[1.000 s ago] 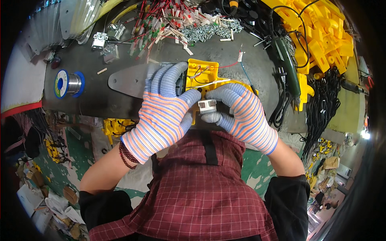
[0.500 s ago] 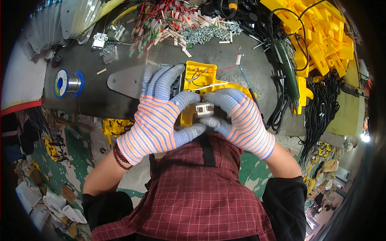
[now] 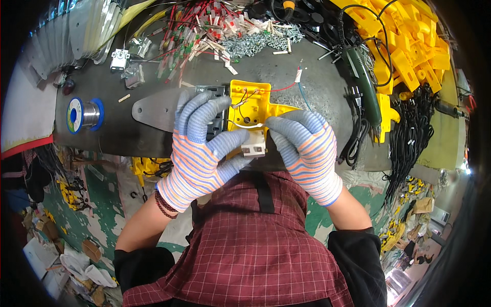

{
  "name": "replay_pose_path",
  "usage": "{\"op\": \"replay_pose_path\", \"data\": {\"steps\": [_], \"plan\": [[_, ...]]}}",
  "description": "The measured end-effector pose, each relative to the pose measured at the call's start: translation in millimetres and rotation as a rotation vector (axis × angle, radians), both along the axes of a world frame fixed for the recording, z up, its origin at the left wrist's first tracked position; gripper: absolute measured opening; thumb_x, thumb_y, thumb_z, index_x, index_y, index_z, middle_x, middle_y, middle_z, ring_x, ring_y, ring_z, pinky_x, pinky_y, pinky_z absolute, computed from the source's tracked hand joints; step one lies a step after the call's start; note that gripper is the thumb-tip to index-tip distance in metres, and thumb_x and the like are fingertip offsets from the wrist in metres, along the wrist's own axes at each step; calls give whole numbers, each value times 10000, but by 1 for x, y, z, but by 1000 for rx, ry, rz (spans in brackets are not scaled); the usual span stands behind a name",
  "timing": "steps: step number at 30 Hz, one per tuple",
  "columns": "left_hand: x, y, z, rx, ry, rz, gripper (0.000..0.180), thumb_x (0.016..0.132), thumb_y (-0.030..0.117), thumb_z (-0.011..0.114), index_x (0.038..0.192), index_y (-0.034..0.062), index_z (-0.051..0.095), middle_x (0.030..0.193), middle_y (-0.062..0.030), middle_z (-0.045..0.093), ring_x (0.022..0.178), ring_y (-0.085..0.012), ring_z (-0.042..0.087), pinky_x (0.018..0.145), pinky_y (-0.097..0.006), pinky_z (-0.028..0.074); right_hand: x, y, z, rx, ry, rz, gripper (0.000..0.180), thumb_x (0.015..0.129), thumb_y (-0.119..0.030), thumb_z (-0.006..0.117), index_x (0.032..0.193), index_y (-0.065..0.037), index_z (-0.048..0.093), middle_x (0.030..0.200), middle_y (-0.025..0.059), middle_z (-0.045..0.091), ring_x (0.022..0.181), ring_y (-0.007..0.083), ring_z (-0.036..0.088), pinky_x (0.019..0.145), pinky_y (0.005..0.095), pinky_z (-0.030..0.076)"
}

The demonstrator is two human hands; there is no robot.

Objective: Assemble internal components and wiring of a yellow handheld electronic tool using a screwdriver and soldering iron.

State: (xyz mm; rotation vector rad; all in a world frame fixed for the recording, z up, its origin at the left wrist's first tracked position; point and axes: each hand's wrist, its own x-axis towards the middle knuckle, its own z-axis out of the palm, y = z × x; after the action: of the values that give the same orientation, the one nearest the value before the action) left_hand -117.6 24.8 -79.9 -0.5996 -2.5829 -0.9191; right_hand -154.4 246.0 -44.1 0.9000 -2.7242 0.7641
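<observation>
Both my hands wear striped gloves with grey-blue fingers. A small whitish block (image 3: pixel 254 147) with two dark openings sits between the thumb and forefinger of my left hand (image 3: pixel 202 140). My right hand (image 3: pixel 307 148) has its fingertips pinched at the end of a white wire (image 3: pixel 245 126), just above the block. Behind them lies a yellow plastic housing (image 3: pixel 250 94) with wires inside. A grey pointed metal plate (image 3: pixel 153 110) reaches left from under my left hand, beside a dark slotted part (image 3: pixel 218 120) against the housing.
A solder spool (image 3: pixel 84 113) stands at the left. Along the back lie red-wired parts (image 3: pixel 204 30) and a heap of nuts (image 3: pixel 261 42). To the right are a green corded tool (image 3: pixel 365 87), yellow housings (image 3: pixel 409 51) and black cables (image 3: pixel 411 133).
The block has come slightly nearer me and now stays in my left hand alone. My right fingers have moved off it to the white wire. My left fingers have curled over the housing's edge.
</observation>
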Motion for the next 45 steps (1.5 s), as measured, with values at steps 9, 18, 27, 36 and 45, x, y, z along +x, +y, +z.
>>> {"op": "replay_pose_path", "data": {"steps": [9, 18, 27, 36, 45], "plan": [[3, -1, -3, -57, 22, 4, 395, 728, 405, 792, 1032, 187, 665, 1271, -133, 496, 1241, -400, 436, 1042, -542, 371, -2, -8, 9, 141, -87, 36, 214, 721, -119, 672, 934, -99, 685, 910, 104, 622, 834, 317, 604, 738, 421, 501], [1, 8, 9, -141, -70, 72, 413, 760, 435, 744, 1077, 174, 701, 1338, -152, 476, 1276, -397, 407, 1086, -523, 326, 1, -6, 11, 87, -96, 7, 260, 720, -101, 668, 978, -78, 682, 977, 109, 630, 872, 323, 613, 770, 419, 509], [0, 3, 3, -84, -33, 29, 479, 752, 452, 756, 1127, 173, 651, 1342, -155, 478, 1270, -402, 425, 1074, -527, 340, 0, 0, 3, -59, 7, 63, 285, 721, -62, 689, 1005, -78, 685, 1003, 111, 646, 872, 320, 633, 769, 409, 519], [-4, -6, -2, 226, 131, 103, 427, 807, 389, 739, 1102, 106, 617, 1208, -138, 586, 1146, -396, 535, 1031, -529, 369, -6, 0, 21, -173, 33, 92, 287, 726, -54, 706, 1012, -82, 691, 988, 107, 657, 848, 304, 647, 740, 394, 512], [-32, 9, 2, 266, 90, 176, 226, 726, 103, 758, 940, 114, 687, 951, -68, 697, 938, -300, 637, 884, -466, 423, -46, -27, 36, 166, 391, 234, 232, 716, -192, 670, 945, -177, 706, 985, 28, 649, 823, 236, 601, 698, 373, 474]]}}
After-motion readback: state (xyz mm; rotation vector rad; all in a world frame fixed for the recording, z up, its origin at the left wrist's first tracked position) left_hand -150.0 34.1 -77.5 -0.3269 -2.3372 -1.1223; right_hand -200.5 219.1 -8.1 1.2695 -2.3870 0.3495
